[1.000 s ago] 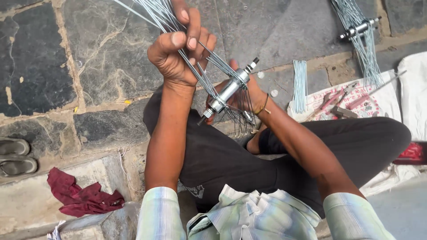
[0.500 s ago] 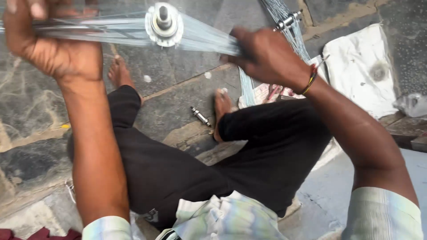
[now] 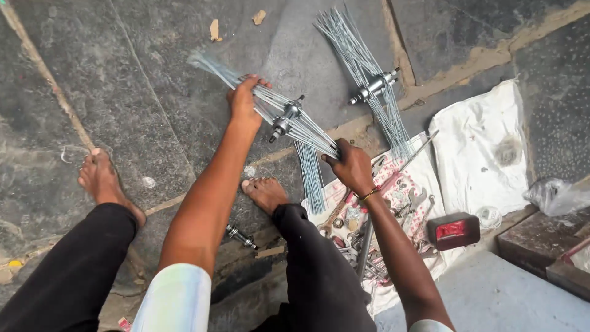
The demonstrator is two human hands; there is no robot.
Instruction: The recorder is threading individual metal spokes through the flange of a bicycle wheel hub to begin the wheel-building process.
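I see my left hand (image 3: 244, 98) pressing down on one fan of thin silvery steel spokes, fingers curled over them and closed on the bundle. Those spokes belong to the shiny metal wheel hub threaded with spokes (image 3: 284, 120), which lies low over the dark grey stone floor (image 3: 123, 74). My right hand (image 3: 351, 167) sits just beyond the hub's other side, fingers clamped around the opposite fan of spokes.

Past the hub, further from me and to its right, a second spoked metal hub (image 3: 372, 87) lies flat on the stone. Just below the held hub, a loose bundle of silvery spokes (image 3: 312, 178) rests beside my bare right foot (image 3: 265, 192). My bare left foot (image 3: 101, 181) is well apart from the hub, on its left. To the right of the hub, a patterned cloth strewn with spanners and small metal parts (image 3: 393, 203) covers the ground, with a white sack (image 3: 479, 154) and a small red box (image 3: 453, 230) beyond it.
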